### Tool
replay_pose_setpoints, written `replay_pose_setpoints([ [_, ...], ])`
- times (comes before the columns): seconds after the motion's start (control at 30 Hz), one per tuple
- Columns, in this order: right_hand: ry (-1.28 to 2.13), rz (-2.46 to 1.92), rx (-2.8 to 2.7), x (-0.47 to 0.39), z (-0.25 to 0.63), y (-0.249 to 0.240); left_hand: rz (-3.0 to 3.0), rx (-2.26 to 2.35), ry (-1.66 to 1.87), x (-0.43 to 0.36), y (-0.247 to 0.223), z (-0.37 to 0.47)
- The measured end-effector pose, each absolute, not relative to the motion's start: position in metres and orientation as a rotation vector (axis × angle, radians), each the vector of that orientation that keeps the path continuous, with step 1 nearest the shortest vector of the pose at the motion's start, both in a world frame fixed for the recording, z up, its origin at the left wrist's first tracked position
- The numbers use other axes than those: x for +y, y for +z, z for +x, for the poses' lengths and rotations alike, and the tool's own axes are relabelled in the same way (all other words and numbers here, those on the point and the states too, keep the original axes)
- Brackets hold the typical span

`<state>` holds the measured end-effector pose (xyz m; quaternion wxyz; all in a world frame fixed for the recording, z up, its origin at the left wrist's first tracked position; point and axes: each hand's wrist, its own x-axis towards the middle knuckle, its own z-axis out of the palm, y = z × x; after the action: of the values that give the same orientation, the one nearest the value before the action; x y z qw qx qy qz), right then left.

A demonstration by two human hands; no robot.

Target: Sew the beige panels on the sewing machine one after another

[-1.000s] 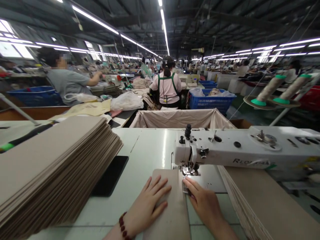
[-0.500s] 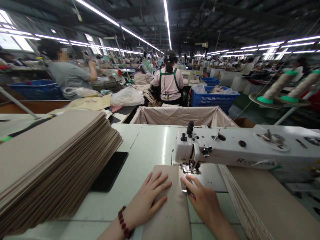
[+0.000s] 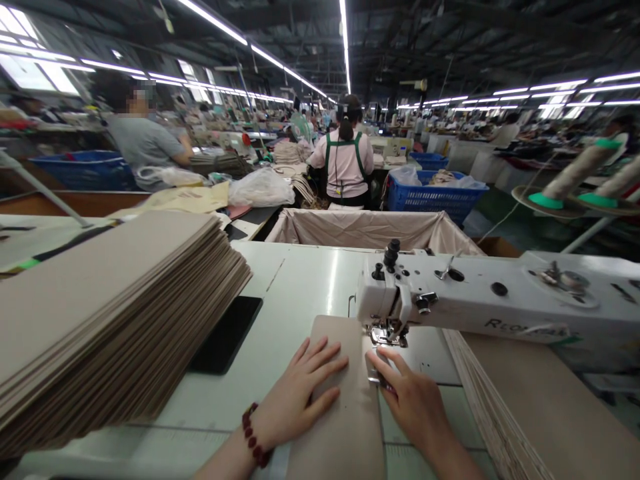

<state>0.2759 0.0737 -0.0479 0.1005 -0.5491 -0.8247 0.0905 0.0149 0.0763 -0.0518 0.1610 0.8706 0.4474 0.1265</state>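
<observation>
A beige fabric panel [image 3: 345, 420] with rounded far corners lies lengthwise on the pale green sewing table, its right edge running under the presser foot [image 3: 387, 333] of a white sewing machine [image 3: 465, 287]. My left hand [image 3: 300, 393], with a dark red bead bracelet on the wrist, rests flat on the panel with fingers spread. Close to the foot, my right hand [image 3: 415, 400] lays its outstretched fingertips on a small metal guide [image 3: 373, 375] at the panel's right edge. Its lower fingers are partly hidden.
A tall stack of beige panels [image 3: 120, 287] stands at left, beside a black phone-like slab [image 3: 227, 337]. More beige panels [image 3: 530, 380] lie under the machine arm. Beyond the table are a cloth-lined bin [image 3: 370, 230], thread cones [image 3: 575, 173] and two co-workers.
The panel has slid a little farther forward past the presser foot. Both hands keep nearly the same pose beside the machine. My view has turned slightly left.
</observation>
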Motion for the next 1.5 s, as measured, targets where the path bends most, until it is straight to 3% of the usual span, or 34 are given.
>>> replay_pose_setpoints([
  [1.5,0.311,-1.605,-2.433,0.075,0.28,-0.068,2.585,1.199,0.322,0.075,-0.054,0.015],
])
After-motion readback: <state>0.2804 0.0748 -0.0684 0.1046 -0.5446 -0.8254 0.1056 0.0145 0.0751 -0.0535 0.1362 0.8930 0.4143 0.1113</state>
